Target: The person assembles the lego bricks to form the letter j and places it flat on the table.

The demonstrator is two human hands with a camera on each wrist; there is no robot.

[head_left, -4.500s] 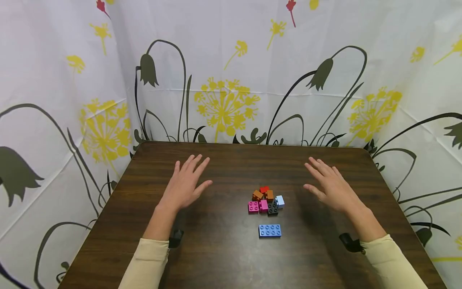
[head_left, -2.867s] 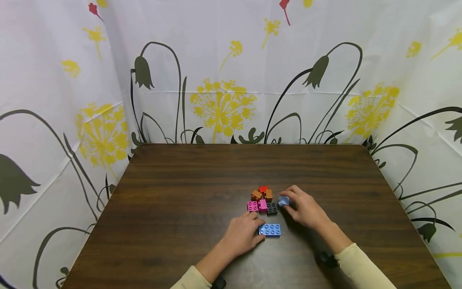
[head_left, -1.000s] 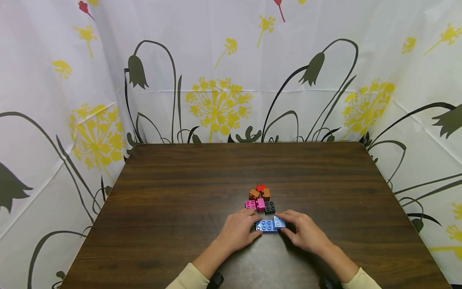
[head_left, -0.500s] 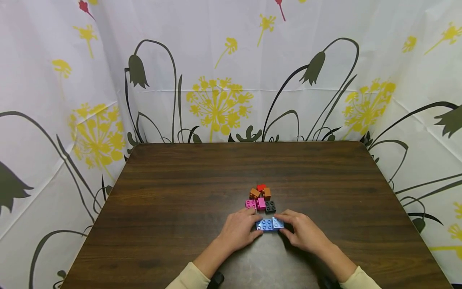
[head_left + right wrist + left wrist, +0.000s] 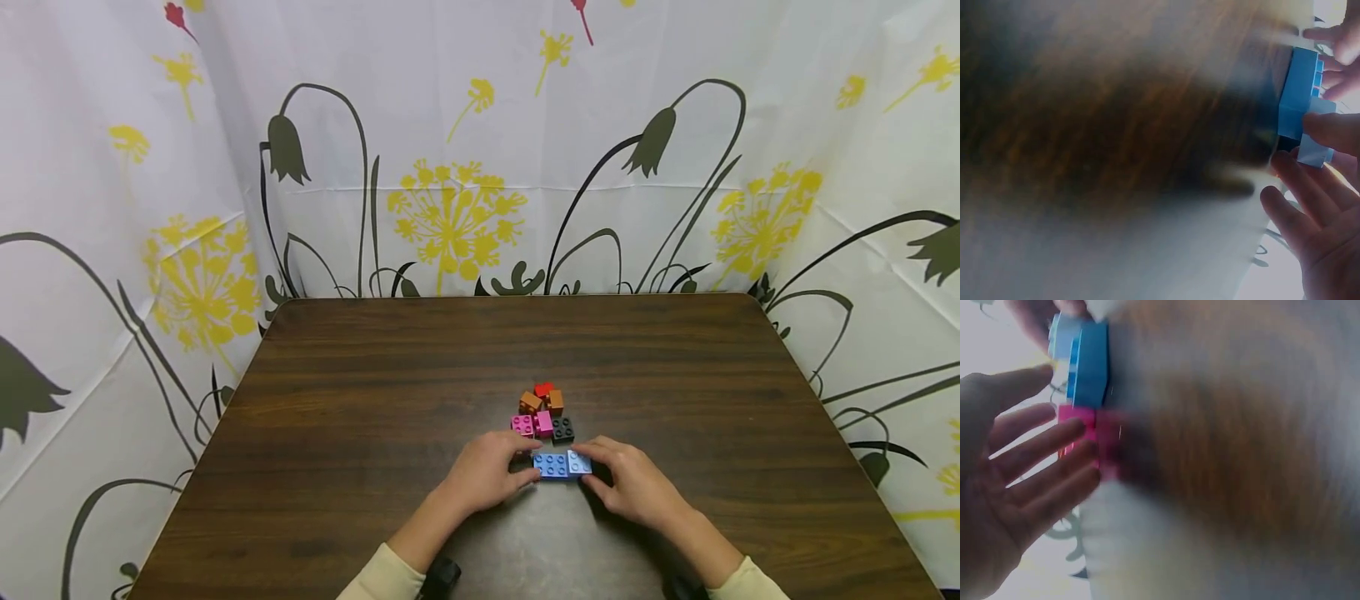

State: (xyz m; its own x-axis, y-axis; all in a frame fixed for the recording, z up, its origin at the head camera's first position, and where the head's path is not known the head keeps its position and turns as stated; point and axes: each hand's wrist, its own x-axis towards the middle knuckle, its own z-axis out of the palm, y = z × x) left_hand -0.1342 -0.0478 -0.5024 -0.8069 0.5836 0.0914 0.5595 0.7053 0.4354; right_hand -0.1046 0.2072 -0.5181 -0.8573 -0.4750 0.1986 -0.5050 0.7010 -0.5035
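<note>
The person's left hand (image 5: 483,471) is spread at the left end of a long blue plastic brick with round studs (image 5: 550,465), thumb and fingers parted and nearly straight; whether a fingertip grazes the brick is hard to make out. The right hand (image 5: 633,479) pinches a small light-blue plastic brick (image 5: 578,462) between thumb and fingers, at the right end of the long brick's top. Its fingertips cover part of the small brick's sides, and one cannot tell whether the two bricks are pressed fully together. The long brick lies on a dark brown wood-grain table (image 5: 360,417), near a small cluster: a square black brick (image 5: 562,430), two pink bricks (image 5: 543,423), two orange-brown bricks (image 5: 555,402) and, farthest back, a red brick (image 5: 543,389) partly hidden behind the orange-brown pair. In the left wrist view, fingers mask much of the pink colour beyond them, and the tabletop blurs. The right wrist view is smeared too, with the left hand cut off at its edge. Both cream sleeves (image 5: 384,575) run out of the head view at the bottom, beside a black wrist device (image 5: 441,575) on the left arm.
</note>
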